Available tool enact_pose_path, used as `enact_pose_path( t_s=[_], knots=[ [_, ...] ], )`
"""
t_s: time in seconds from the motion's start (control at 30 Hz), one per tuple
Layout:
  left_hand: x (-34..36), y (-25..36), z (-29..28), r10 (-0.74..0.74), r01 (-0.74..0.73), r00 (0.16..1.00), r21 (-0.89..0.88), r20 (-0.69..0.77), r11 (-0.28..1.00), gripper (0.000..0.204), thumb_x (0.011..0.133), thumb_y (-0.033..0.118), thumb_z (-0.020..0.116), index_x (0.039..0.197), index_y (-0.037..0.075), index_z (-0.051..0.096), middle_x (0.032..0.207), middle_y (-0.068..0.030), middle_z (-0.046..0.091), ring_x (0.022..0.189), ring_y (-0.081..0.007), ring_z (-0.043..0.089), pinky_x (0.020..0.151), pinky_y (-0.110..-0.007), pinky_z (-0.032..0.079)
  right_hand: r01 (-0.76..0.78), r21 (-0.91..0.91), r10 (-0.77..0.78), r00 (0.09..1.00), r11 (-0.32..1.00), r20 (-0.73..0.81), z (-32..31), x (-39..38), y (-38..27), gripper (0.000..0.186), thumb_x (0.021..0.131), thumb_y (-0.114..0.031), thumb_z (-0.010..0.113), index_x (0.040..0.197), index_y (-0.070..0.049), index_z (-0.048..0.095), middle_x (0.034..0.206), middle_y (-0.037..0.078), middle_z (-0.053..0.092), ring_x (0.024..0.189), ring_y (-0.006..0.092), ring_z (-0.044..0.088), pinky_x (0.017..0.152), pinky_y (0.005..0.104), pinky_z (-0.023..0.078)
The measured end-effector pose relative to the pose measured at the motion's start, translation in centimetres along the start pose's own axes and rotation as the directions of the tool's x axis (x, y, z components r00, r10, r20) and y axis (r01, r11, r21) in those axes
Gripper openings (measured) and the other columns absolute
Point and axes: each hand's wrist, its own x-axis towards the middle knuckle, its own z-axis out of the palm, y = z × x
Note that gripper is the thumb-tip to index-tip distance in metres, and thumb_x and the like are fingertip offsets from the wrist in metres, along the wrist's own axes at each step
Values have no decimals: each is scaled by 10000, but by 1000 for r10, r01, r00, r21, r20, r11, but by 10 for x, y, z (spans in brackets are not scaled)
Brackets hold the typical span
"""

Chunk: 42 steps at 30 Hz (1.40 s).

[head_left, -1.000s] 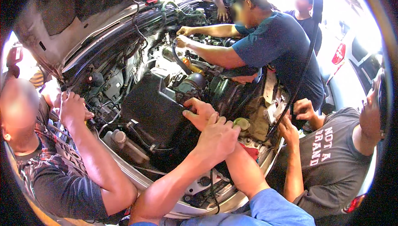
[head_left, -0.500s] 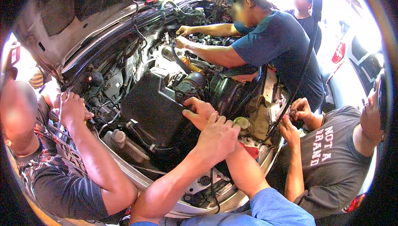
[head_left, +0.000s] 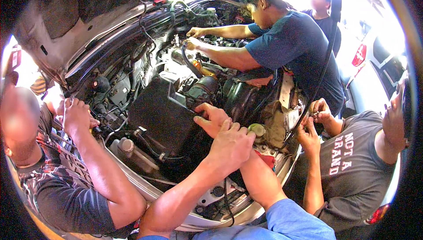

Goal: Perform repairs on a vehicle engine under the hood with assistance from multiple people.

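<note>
Finding at far left a co-worker in a dark, patterned shirt, bending one bare forearm up beside the engine bay and curling the fingers near its rim. Noting above a raised hood, combining smooth, pale metal with dark, rough lining. Seeing next a cloudy plastic bottle under a round, pale cap. Observing at the middle of the bay a broad black box of matte plastic, angular in outline, sitting beside a dark, round duct. Bringing the left forearm slantwise up from the lower edge, laying the left hand over the right forearm just behind the wrist, and clasping it with bent fingers, knuckles upward. Extending the right hand up and leftward to the box's right edge with a low thumb and loosely curled fingers; being unable to tell whether gripping that edge or merely resting there. Passing, just right of the hands, a glossy greenish-yellow round cap and a crumpled brown piece. Finding beyond them another co-worker in dark blue, stooping and stretching both arms toward a curved black hose. Meeting at far right a third co-worker in dark grey, raising both hands with fingertips close together.
</note>
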Motion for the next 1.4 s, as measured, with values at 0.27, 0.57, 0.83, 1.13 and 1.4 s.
enact_pose_path(
  t_s=[0.27, 0.57, 0.83, 1.13, 1.4],
  knots=[
    [-1, 0, 0, 3, -3, 1000, -2, 23, 1000, 202, 826, 200, 633, 972, 68, 675, 963, -114, 691, 1024, -303, 632, 972, -461, 423, 32, 28, -32, 999, 999, -3, 0, -1, 0, 375, 833, -271, 764, 1142, -84, 660, 800, 127, 655, 723, 245, 634, 672, 385, 506],
    [-1, 0, -2, 11, -11, 1000, -2, 13, 1000, 206, 818, 200, 642, 971, 65, 672, 945, -109, 687, 1006, -293, 633, 969, -456, 424, 40, 20, -40, 999, 999, 4, -2, -1, -3, 375, 843, -286, 753, 1135, -73, 653, 850, 136, 668, 755, 250, 642, 708, 387, 509],
    [-1, 0, 2, 2, -2, 1000, 9, 0, 1000, 208, 813, 214, 642, 967, 77, 677, 953, -104, 691, 1007, -291, 634, 981, -467, 415, 44, 53, -45, 999, 998, 4, 1, 1, 0, 405, 883, -377, 716, 1126, -58, 657, 845, 147, 672, 740, 254, 646, 689, 396, 507],
    [-1, 0, -1, 9, -9, 1000, 11, -4, 1000, 198, 818, 201, 633, 961, 75, 685, 954, -108, 694, 985, -289, 640, 948, -461, 436, 64, 51, -63, 998, 997, -32, 2, 0, 1, 402, 873, -379, 719, 1107, -57, 662, 885, 163, 690, 750, 276, 654, 691, 402, 512],
    [-1, 2, -3, 3, -3, 1000, -4, -6, 1000, 191, 822, 197, 633, 954, 67, 684, 938, -114, 684, 981, -296, 639, 966, -449, 431, 45, 34, -44, 999, 998, -20, 1, -1, -1, 392, 872, -359, 725, 1107, -52, 658, 921, 167, 699, 801, 296, 674, 728, 408, 524]
  ],
)
